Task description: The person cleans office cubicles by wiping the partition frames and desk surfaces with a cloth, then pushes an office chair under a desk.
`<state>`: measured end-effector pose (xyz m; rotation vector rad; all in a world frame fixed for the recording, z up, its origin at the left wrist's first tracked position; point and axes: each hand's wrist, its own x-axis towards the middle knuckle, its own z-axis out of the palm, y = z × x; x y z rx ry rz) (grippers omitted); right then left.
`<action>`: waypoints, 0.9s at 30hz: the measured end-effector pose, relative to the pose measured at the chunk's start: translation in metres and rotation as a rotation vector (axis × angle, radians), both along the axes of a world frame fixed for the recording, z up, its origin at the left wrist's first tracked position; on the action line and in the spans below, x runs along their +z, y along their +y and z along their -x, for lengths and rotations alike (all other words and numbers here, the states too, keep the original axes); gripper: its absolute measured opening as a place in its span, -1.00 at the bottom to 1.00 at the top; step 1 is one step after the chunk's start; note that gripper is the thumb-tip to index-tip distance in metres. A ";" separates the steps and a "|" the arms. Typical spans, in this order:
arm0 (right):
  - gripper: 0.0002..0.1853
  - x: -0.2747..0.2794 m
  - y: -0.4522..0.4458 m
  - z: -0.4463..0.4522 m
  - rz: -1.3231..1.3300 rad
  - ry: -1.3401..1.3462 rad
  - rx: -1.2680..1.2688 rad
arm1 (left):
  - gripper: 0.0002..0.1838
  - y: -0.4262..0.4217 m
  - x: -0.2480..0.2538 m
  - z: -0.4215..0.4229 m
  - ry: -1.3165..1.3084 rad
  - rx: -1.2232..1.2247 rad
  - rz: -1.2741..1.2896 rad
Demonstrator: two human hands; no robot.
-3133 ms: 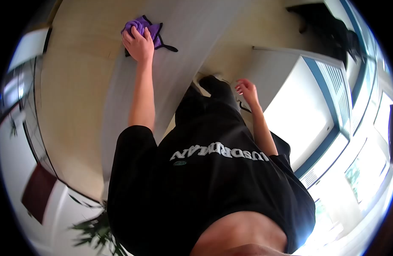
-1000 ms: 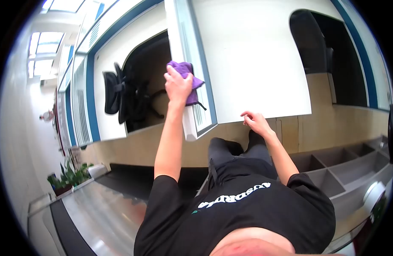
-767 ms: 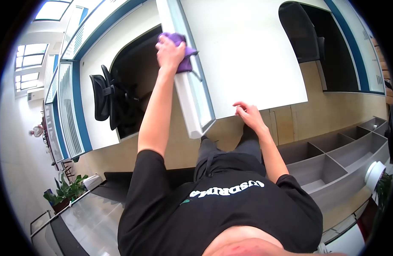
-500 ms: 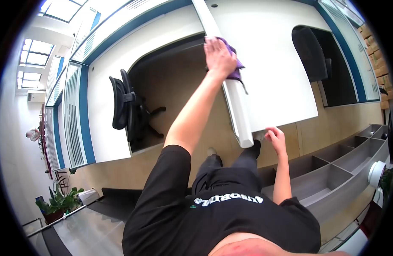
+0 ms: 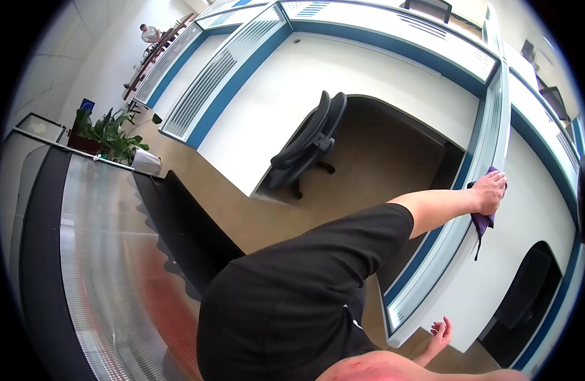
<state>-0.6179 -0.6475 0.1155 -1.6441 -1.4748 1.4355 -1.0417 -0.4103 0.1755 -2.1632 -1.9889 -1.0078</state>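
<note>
Left hand [image 5: 489, 192]: arm stretched well out to the side, fingers bent together over a purple cloth [image 5: 483, 222]; the grip is narrow and full, closed on that cloth.
Purple cloth: bunched beneath the palm and fingers, at the top of the partition [image 5: 426, 279]; a bit peeks out past the knuckles, while a larger flap spills below the heel of the hand.
Black strap [image 5: 477, 251]: dangles from the cloth's lower corner, clear of the fingers, with the white desk [image 5: 540, 190] behind it.
Under the palm: how much cloth is folded there I can't tell, since the hand covers it.
Right hand [image 5: 440, 333]: low, near the front corner of that white desk, fingers loosely curled around nothing; whether it brushes the desk I can't make out.
Partition: runs between two white workstations, pale panel with blue trim, its near end close to the right hand.
Black chair [image 5: 308, 143]: at the other workstation, well apart from both hands.
Leafy plant [image 5: 115, 134]: far off, beyond the dark-edged, shiny surface [image 5: 124, 254].
</note>
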 end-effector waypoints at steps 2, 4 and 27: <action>-0.74 0.025 0.034 0.018 -0.003 -0.017 0.029 | -0.40 0.028 0.004 0.018 0.018 -0.006 0.030; -0.73 0.025 0.079 0.025 -0.055 0.004 0.055 | -0.42 0.061 0.012 0.036 0.043 -0.016 0.042; -0.73 0.055 0.506 0.353 -0.131 -0.171 0.104 | -0.80 0.554 -0.053 0.331 0.098 -0.151 -0.091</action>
